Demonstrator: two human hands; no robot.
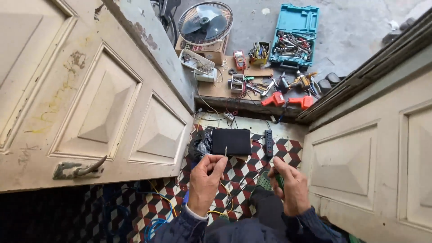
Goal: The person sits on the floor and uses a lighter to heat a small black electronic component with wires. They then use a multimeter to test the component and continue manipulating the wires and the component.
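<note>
**Both hands up over the tiled floor, small part in each**

While I look down from the head view, my left hand (204, 180) is raised over the patterned floor (166, 202) with thumb and forefinger pinched shut on a thin pale pin or wire end (225, 150) that sticks straight up. My right hand (290, 186) is curled closed around a green-handled tool (278, 179); only a bit of the handle shows, tip hidden by the fingers. Hands are apart, roughly level.

Just beyond the hands, on the floor: a flat black rectangular case (231, 141), a black bundle (200, 145) touching its left side, and a dark power strip (269, 142) to its right. Yellow and blue wires (157, 211) trail across the tiles by my left sleeve.

Past the doorstep (outside, on concrete): a round fan (205, 22) on a cardboard box, an open teal toolcase (293, 36) full of tools, two orange tools (288, 101), loose pliers and parts on a board. Pale panelled doors (90, 99) stand open on both sides.
</note>
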